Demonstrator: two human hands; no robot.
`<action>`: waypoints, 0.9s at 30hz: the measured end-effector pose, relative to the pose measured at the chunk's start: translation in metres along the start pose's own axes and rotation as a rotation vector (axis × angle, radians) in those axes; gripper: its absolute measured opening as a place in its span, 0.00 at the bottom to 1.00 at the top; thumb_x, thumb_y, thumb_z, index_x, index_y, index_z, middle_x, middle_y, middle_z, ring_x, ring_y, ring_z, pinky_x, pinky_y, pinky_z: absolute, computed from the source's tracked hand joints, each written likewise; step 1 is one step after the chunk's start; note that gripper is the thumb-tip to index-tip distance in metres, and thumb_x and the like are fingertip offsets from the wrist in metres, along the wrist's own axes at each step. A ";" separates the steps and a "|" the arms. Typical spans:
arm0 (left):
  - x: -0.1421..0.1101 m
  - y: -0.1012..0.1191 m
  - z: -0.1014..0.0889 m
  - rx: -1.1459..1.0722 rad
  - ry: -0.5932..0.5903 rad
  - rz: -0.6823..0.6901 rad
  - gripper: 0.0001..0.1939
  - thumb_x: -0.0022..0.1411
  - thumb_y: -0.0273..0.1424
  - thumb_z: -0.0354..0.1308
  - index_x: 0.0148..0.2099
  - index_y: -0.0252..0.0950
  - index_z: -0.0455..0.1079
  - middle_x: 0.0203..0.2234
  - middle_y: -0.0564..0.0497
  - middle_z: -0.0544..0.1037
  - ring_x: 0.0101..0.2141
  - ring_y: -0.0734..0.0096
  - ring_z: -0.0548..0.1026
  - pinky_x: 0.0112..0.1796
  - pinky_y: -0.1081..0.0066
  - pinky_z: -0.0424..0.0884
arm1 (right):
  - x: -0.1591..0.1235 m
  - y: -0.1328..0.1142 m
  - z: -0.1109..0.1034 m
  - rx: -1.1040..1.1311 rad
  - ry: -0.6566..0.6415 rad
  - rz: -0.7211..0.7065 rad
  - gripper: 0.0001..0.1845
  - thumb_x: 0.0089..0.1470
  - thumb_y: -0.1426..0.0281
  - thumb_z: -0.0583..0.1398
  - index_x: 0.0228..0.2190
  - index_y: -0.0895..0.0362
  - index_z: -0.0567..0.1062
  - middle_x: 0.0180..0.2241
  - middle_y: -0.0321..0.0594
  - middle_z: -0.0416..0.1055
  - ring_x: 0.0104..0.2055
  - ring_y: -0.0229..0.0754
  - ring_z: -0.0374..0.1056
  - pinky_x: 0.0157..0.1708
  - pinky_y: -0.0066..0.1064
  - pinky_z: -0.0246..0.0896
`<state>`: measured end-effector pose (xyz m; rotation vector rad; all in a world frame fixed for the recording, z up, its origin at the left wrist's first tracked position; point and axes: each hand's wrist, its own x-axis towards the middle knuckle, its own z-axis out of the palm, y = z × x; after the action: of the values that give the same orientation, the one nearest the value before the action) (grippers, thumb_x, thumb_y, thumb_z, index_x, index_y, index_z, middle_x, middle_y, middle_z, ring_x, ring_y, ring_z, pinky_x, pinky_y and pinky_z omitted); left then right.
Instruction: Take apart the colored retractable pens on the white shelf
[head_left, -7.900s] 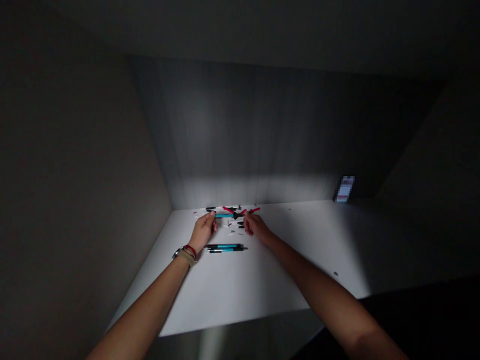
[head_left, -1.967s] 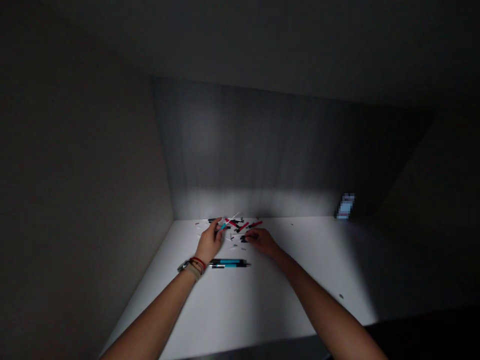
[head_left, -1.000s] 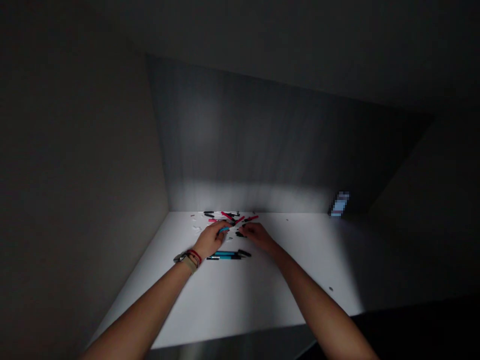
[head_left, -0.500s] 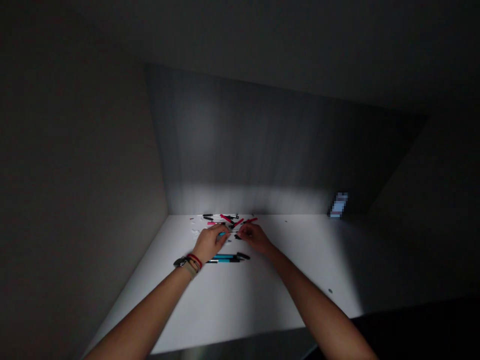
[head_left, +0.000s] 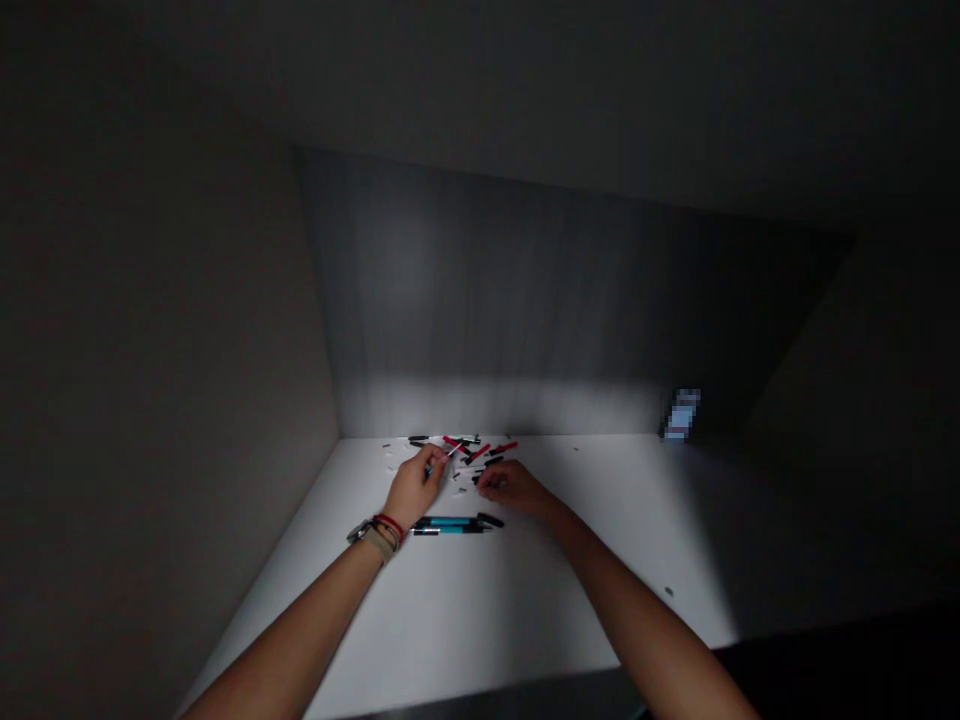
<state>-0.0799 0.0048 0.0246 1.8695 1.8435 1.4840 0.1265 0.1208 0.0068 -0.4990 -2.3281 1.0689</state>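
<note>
My left hand (head_left: 415,487) is closed in a pinch on a thin pen part that sticks up and to the right from its fingertips. My right hand (head_left: 511,486) rests low on the white table (head_left: 480,600) with fingers curled; what they hold, if anything, is too small to make out. Beyond both hands lies a scatter of red and black pen parts (head_left: 472,450) with small white bits near the back wall. Two blue and black pens (head_left: 450,525) lie side by side just below my hands, a black cap (head_left: 491,519) at their right end.
The table sits in a dark alcove with walls at left and back. A small blurred blue and white object (head_left: 681,414) stands at the back right. A tiny dark speck (head_left: 668,591) lies on the table's right side. The front edge runs near the frame's bottom.
My left hand has lifted its thin part slightly, tip now pointing up right. My right hand has moved a little nearer and lower. A black cap appeared beside the two pens within the last two seconds.
</note>
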 end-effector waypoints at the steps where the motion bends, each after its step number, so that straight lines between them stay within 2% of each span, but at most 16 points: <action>1: -0.001 -0.001 0.001 -0.005 -0.005 -0.011 0.12 0.68 0.40 0.48 0.40 0.39 0.67 0.27 0.53 0.74 0.27 0.69 0.72 0.31 0.73 0.62 | 0.000 0.000 -0.001 0.015 0.000 0.005 0.12 0.49 0.62 0.66 0.29 0.60 0.79 0.28 0.42 0.77 0.28 0.39 0.69 0.30 0.28 0.62; 5: -0.002 -0.006 0.006 -0.012 0.021 -0.050 0.14 0.67 0.42 0.49 0.36 0.38 0.66 0.25 0.54 0.72 0.27 0.70 0.70 0.31 0.74 0.61 | 0.000 -0.003 -0.007 0.078 -0.036 0.023 0.13 0.47 0.61 0.67 0.28 0.60 0.79 0.29 0.42 0.77 0.30 0.39 0.70 0.31 0.28 0.63; 9: -0.002 -0.007 0.007 -0.022 0.038 -0.051 0.15 0.66 0.43 0.49 0.33 0.38 0.64 0.23 0.55 0.69 0.25 0.71 0.68 0.30 0.74 0.60 | -0.002 -0.007 -0.006 0.144 -0.101 0.103 0.17 0.44 0.58 0.68 0.28 0.60 0.78 0.27 0.41 0.75 0.26 0.38 0.68 0.23 0.25 0.61; 11: -0.002 -0.006 0.005 -0.026 0.033 -0.051 0.15 0.66 0.43 0.49 0.33 0.38 0.65 0.23 0.55 0.69 0.25 0.71 0.67 0.30 0.74 0.60 | -0.002 -0.006 -0.002 0.165 -0.051 0.137 0.19 0.45 0.56 0.67 0.30 0.60 0.78 0.25 0.40 0.74 0.23 0.36 0.66 0.19 0.24 0.59; 15: -0.001 -0.003 0.001 -0.041 0.054 -0.091 0.15 0.66 0.44 0.50 0.35 0.38 0.66 0.23 0.56 0.68 0.26 0.71 0.66 0.30 0.74 0.59 | 0.002 -0.003 0.003 0.147 0.174 0.116 0.26 0.48 0.60 0.65 0.49 0.56 0.74 0.31 0.37 0.75 0.20 0.33 0.64 0.19 0.23 0.58; 16: 0.000 -0.002 0.000 -0.050 0.057 -0.094 0.16 0.66 0.44 0.50 0.35 0.37 0.66 0.23 0.56 0.68 0.26 0.71 0.66 0.30 0.74 0.59 | 0.003 -0.003 0.003 0.118 0.230 0.100 0.26 0.50 0.61 0.64 0.50 0.55 0.74 0.31 0.37 0.74 0.21 0.33 0.64 0.20 0.24 0.59; 17: 0.000 -0.002 0.000 -0.059 0.053 -0.089 0.16 0.67 0.43 0.49 0.34 0.37 0.66 0.23 0.56 0.68 0.26 0.72 0.66 0.30 0.74 0.59 | 0.004 -0.002 0.002 0.080 0.273 0.085 0.22 0.52 0.61 0.63 0.48 0.56 0.75 0.29 0.36 0.74 0.22 0.34 0.65 0.22 0.24 0.59; 19: -0.001 -0.001 0.001 -0.072 0.015 -0.056 0.16 0.67 0.43 0.49 0.33 0.37 0.65 0.22 0.56 0.67 0.26 0.72 0.65 0.30 0.75 0.59 | 0.005 -0.004 -0.001 0.002 0.318 0.067 0.13 0.54 0.62 0.60 0.36 0.58 0.79 0.25 0.37 0.72 0.25 0.36 0.67 0.25 0.25 0.59; 20: -0.002 0.000 0.002 -0.076 -0.013 -0.035 0.16 0.67 0.43 0.49 0.33 0.37 0.65 0.22 0.56 0.66 0.26 0.73 0.65 0.30 0.75 0.59 | 0.005 -0.005 -0.002 -0.023 0.315 0.065 0.13 0.55 0.61 0.60 0.30 0.58 0.78 0.23 0.37 0.71 0.25 0.36 0.66 0.25 0.25 0.59; 22: -0.004 0.002 0.005 -0.082 -0.082 0.009 0.17 0.68 0.42 0.48 0.32 0.36 0.65 0.21 0.57 0.66 0.25 0.73 0.64 0.29 0.75 0.59 | 0.004 -0.011 -0.002 -0.027 0.249 0.072 0.15 0.53 0.60 0.61 0.24 0.59 0.77 0.20 0.36 0.69 0.23 0.36 0.65 0.24 0.25 0.56; 25: -0.008 0.007 0.009 -0.086 -0.203 0.076 0.17 0.68 0.42 0.49 0.33 0.36 0.68 0.23 0.56 0.68 0.26 0.73 0.65 0.29 0.75 0.59 | 0.001 -0.023 0.005 0.091 0.074 0.075 0.17 0.51 0.57 0.63 0.24 0.59 0.76 0.16 0.33 0.66 0.18 0.33 0.59 0.19 0.24 0.52; 27: -0.009 0.010 0.009 -0.084 -0.256 0.106 0.18 0.68 0.42 0.48 0.35 0.36 0.70 0.24 0.55 0.70 0.27 0.73 0.67 0.30 0.75 0.60 | 0.000 -0.028 0.013 0.193 0.031 0.074 0.19 0.52 0.55 0.62 0.25 0.59 0.76 0.14 0.31 0.63 0.16 0.32 0.56 0.17 0.23 0.49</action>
<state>-0.0643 -0.0004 0.0216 2.0353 1.5675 1.2593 0.1158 0.0957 0.0217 -0.5265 -2.1664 1.2961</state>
